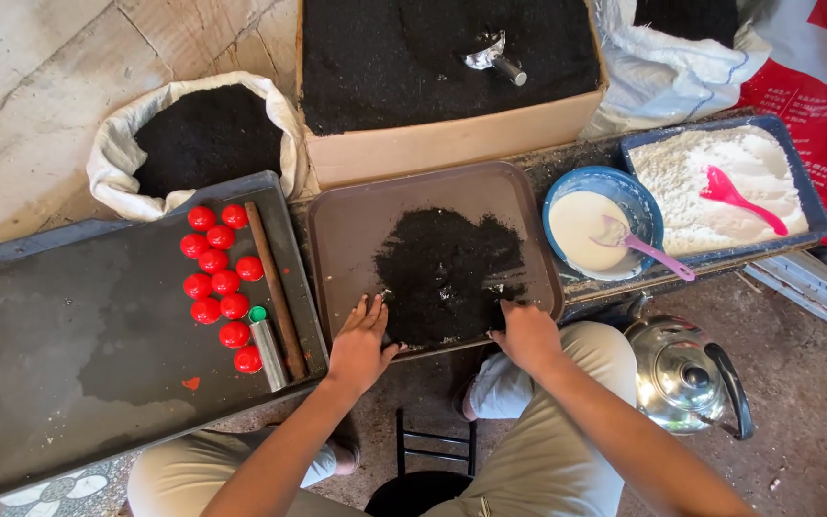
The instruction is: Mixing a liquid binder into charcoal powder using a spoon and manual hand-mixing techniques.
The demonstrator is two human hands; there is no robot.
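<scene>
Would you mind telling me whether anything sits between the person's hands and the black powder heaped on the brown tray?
Nothing visible does. The left hand and right hand rest on the brown tray at the near edge of the black powder, fingers touching it.

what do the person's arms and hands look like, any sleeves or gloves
Both arms are bare from the frame edge to the wrist: no sleeves show. The left hand and right hand wear no gloves, and no rings, watch or bands can be made out. Light khaki trousers cover the legs below.
</scene>
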